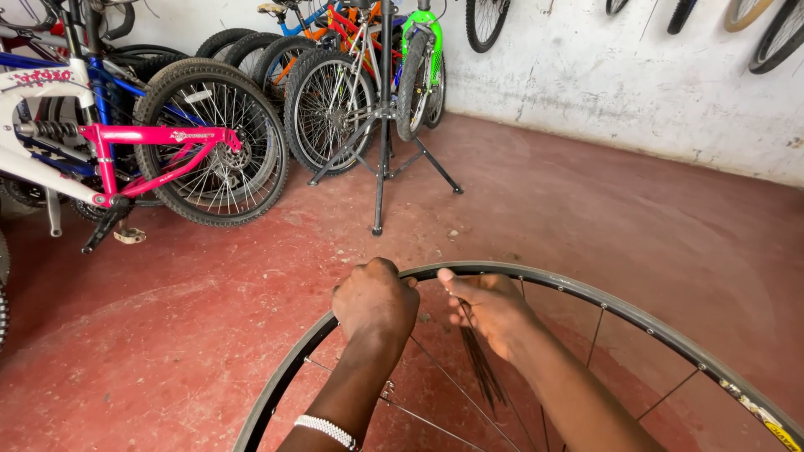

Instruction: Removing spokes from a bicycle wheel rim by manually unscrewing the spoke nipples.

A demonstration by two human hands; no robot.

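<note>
Bare bicycle rim [636, 316], dark, partly laced with thin spokes [444, 381], standing upright nearest the camera; its lower half and hub are running out of the bottom edge. Left hand [375, 300], beaded bracelet [328, 430] at the wrist, is curling closed over the top of the rim, fingertips hidden behind it. Right hand [488, 308] is pinching a bundle of loose dark spokes [479, 362] just inside the rim, thumb lying along the rim's edge; how many spokes is hard to tell. Red floor [586, 209] is lying beyond. Black repair stand [383, 125] is holding a green-forked bicycle [421, 67], top cut off. Pink-and-white bicycle [142, 138] and further wheels are crowding the left wall, overlapping.
</note>
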